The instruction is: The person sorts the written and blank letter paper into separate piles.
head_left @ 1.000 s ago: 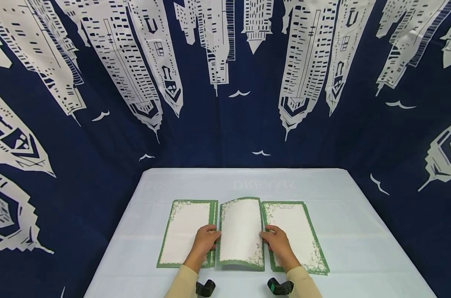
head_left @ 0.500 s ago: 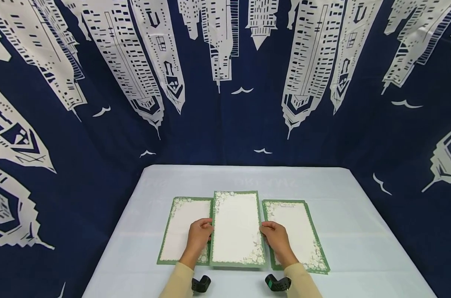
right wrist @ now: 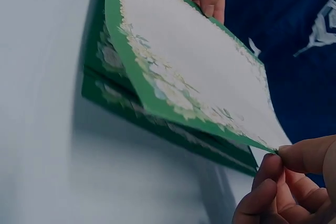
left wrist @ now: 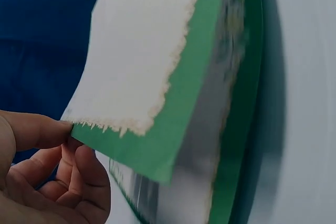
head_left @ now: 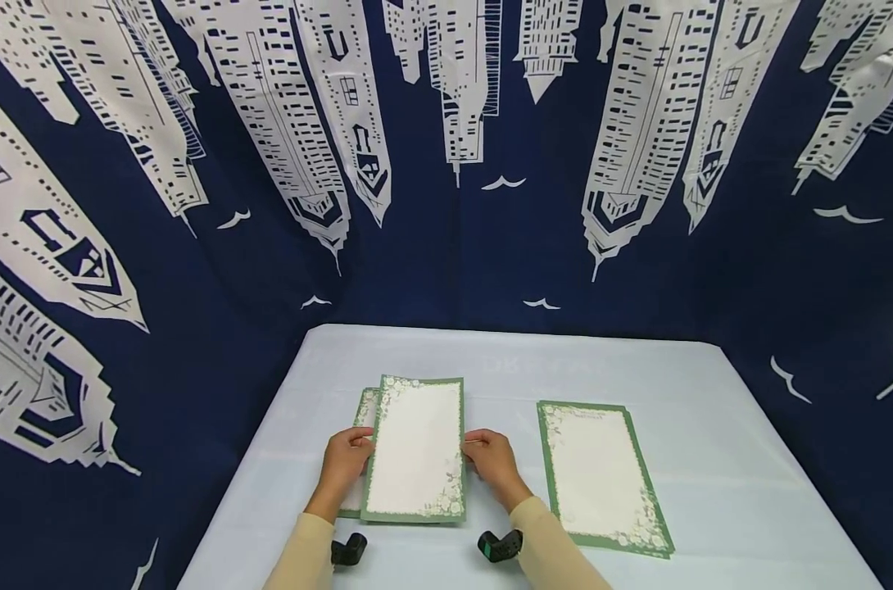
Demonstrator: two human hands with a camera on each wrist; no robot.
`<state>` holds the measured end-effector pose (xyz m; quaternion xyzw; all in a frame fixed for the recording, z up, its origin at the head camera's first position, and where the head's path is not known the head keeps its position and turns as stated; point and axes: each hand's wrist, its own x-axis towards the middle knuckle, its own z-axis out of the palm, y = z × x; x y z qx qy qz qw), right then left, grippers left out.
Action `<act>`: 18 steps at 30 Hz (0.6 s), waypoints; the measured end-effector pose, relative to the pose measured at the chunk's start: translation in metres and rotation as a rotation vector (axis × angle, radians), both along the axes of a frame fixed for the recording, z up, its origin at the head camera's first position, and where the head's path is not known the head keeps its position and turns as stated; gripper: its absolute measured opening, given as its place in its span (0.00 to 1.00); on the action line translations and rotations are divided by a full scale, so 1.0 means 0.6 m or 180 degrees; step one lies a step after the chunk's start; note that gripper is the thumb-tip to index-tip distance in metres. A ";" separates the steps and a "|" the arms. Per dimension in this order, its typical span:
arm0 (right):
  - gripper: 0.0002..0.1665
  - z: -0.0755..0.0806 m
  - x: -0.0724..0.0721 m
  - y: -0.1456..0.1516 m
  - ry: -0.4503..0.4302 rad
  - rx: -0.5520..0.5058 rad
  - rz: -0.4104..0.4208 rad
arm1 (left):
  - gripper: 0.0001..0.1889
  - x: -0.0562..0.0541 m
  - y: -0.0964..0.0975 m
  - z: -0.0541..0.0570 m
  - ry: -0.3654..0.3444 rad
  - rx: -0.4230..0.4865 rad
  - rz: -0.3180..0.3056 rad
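Note:
A sheet of paper [head_left: 415, 451] with a green border and white floral print is held up by both hands at the left of the table. My left hand [head_left: 346, 463] pinches its left edge between thumb and fingers. On the opposite edge, my right hand [head_left: 493, 460] pinches the paper in the same way. The right wrist view shows the held sheet [right wrist: 194, 51] raised and slightly bowed over other green-bordered sheets [right wrist: 173, 132]. Those lower sheets [head_left: 352, 501] peek out to the left of the held one in the head view and are mostly hidden by it.
To the right lies a separate stack of matching green-bordered sheets [head_left: 605, 475], slightly fanned, with faint lettering near its top. All of this is on a white-covered table [head_left: 727, 459]. A navy cloth [head_left: 454, 270] with white skyline prints hangs behind and at the sides.
Both hands have carried the sheet leftward from between the two stacks to over the left stack. The sheet was bowed a second ago and looks flatter now. The head view has shifted slightly.

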<state>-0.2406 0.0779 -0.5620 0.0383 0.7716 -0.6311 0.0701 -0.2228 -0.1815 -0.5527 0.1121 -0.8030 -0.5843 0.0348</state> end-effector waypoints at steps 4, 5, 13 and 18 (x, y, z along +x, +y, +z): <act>0.10 -0.010 -0.005 -0.029 0.0030 -0.0037 0.0144 | 0.13 -0.001 -0.027 -0.004 -0.0001 -0.0249 0.0104; 0.10 -0.011 -0.005 -0.035 0.0026 -0.0052 0.0175 | 0.13 -0.002 -0.033 -0.007 -0.0007 -0.0340 0.0129; 0.06 -0.022 -0.009 -0.063 -0.0175 -0.0057 0.0228 | 0.13 -0.012 -0.054 -0.035 -0.0070 -0.0696 0.0244; 0.06 -0.028 -0.005 -0.061 -0.0252 0.0030 0.0262 | 0.12 -0.009 -0.056 -0.041 -0.0083 -0.0902 0.0366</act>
